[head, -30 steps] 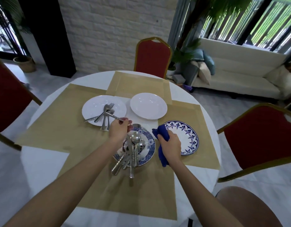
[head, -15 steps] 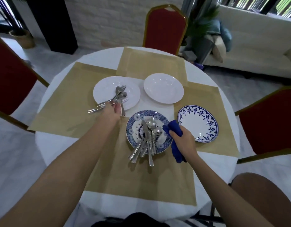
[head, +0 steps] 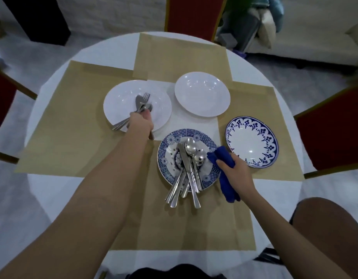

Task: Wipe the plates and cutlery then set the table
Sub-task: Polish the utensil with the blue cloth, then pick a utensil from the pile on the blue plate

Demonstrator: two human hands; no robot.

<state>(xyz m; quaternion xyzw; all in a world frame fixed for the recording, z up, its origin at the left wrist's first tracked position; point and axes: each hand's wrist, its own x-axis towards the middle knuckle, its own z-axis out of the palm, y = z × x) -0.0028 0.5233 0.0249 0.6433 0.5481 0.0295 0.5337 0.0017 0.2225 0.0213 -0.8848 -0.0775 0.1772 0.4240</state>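
Right hand [head: 237, 175] nearest, fist wrapped round blue cloth [head: 225, 187], at the right rim of patterned blue plate [head: 166, 164]. Cutlery pile [head: 187, 168] lies across that plate: spoons and a knife, handles overhanging the near rim onto tan placemat [head: 194, 228]. Blue-bordered plate [head: 252, 141] sits just right of that hand. Left hand [head: 143, 122] further out, curled on cutlery bundle [head: 143, 103] lying on left white plate [head: 117, 101]; one handle pokes out under the palm, fork tines point away. Second white plate [head: 202, 94] to its right, not touching. Round table [head: 53, 198], white cloth. Red chair [head: 192, 15] at far side.
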